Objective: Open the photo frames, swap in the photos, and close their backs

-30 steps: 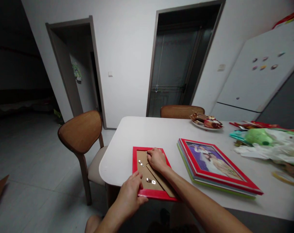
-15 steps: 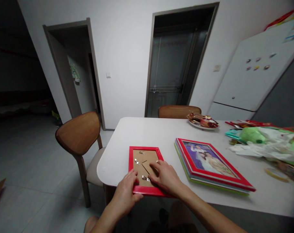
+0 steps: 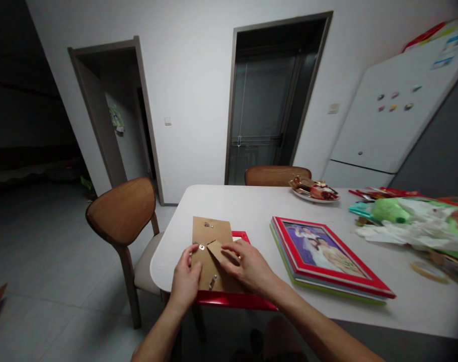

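Observation:
A brown backing board (image 3: 214, 231) with metal clips is lifted out of a red picture frame (image 3: 232, 300), which lies at the near edge of the table under it. My left hand (image 3: 187, 274) grips the board's left edge, fingers closed round it. With thumb and fingers, my right hand (image 3: 247, 264) pinches the brown flap (image 3: 220, 250) that stands out from the middle of the board. The frame's red rim shows below and to the right of the board; most of its inside is hidden.
A stack of picture frames (image 3: 327, 254), a red one with a photo on top, lies to the right on the white table (image 3: 221, 201). Behind it are a plate of items (image 3: 315, 191), green and white plastic bags (image 3: 406, 216) and a tape roll (image 3: 429, 271). Wooden chairs (image 3: 123, 211) stand left and behind.
The backing board has come up out of the red frame and shifted left. My left hand has moved from the frame's rim to the board's edge, and my right hand now holds the flap.

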Available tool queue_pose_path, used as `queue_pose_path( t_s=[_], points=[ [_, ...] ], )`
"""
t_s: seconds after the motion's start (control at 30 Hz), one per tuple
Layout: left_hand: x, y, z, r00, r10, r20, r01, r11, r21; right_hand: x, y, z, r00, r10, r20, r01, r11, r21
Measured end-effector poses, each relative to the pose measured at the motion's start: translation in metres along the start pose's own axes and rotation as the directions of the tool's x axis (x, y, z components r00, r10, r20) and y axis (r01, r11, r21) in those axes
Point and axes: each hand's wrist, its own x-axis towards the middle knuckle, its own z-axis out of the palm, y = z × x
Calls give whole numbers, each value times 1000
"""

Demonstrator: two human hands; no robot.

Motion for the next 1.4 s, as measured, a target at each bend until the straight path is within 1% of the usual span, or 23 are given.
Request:
queue_pose_path(
  t_s=[0.07,0.13,0.17,0.27,0.37,0.47,0.53,0.6,0.63,0.7,0.73,0.77,0.83,0.9,0.97,1.03,1.07,1.1,1.17,1.23,1.27,1.33,1.4],
  points=[
    [8,-1,-20,997,-65,-39,63,997,-53,-2,12,1,999,3,-54,-2,1000,20],
    [14,-4,-45,994,-89,-68,86,996,-39,-6,32,3,992,79,-94,-83,996,-44],
    [16,-6,-58,989,-98,-112,99,995,5,-8,43,6,988,128,-92,-137,986,-93],
    [21,-17,-89,981,-112,-160,127,988,90,-16,69,14,973,231,-25,-231,949,-214],
    [25,-26,-104,978,-104,-179,141,968,207,-19,76,21,963,270,12,-258,931,-256],
    [28,-29,-106,978,-26,-205,97,933,348,-15,74,20,947,322,-4,-313,919,-241],
    [26,-26,-98,977,51,-207,42,904,425,-12,72,16,915,402,-4,-400,908,-127],
    [19,-21,-81,976,114,-187,-12,881,473,-12,69,11,870,489,66,-493,860,133],
    [14,-18,-69,976,141,-164,-44,872,487,-12,66,8,848,514,128,-528,797,293],
    [1,-10,-39,977,185,-102,-111,858,501,-15,60,4,824,514,237,-547,614,570],
    [-6,-5,-22,973,229,-16,-188,836,516,-16,55,1,824,500,267,-534,524,664],
    [-14,0,-5,965,252,72,-252,818,516,-17,50,-2,827,487,280,-513,453,729],
    [-26,9,26,937,270,220,-345,803,486,-18,39,-8,841,465,277,-469,368,803],
    [-33,17,48,903,317,291,-424,773,472,-18,29,-13,854,440,279,-441,325,837],
    [-35,23,59,863,382,329,-501,721,478,-18,23,-16,866,416,280,-420,298,857],
    [-34,30,59,823,446,351,-567,660,493,-18,23,-16,881,398,256,-392,311,866],
    [-33,33,54,814,471,339,-580,641,502,-18,26,-15,886,399,238,-383,337,860],
    [-31,36,48,819,491,297,-570,639,516,-18,30,-13,887,405,219,-382,379,843],
    [-27,40,29,862,492,120,-473,696,540,-18,40,-9,880,437,187,-411,501,762],
    [-23,37,7,906,416,-75,-322,796,512,-18,53,-3,873,468,136,-449,664,598],
    [-21,33,-5,925,356,-133,-254,840,480,-18,59,0,877,471,97,-455,747,486],
    [-19,20,-27,938,284,-199,-178,888,425,-19,69,6,897,441,23,-433,869,239],
    [-20,3,-42,953,212,-214,-104,898,428,-20,77,12,923,385,-18,-384,923,31]
  ],
)
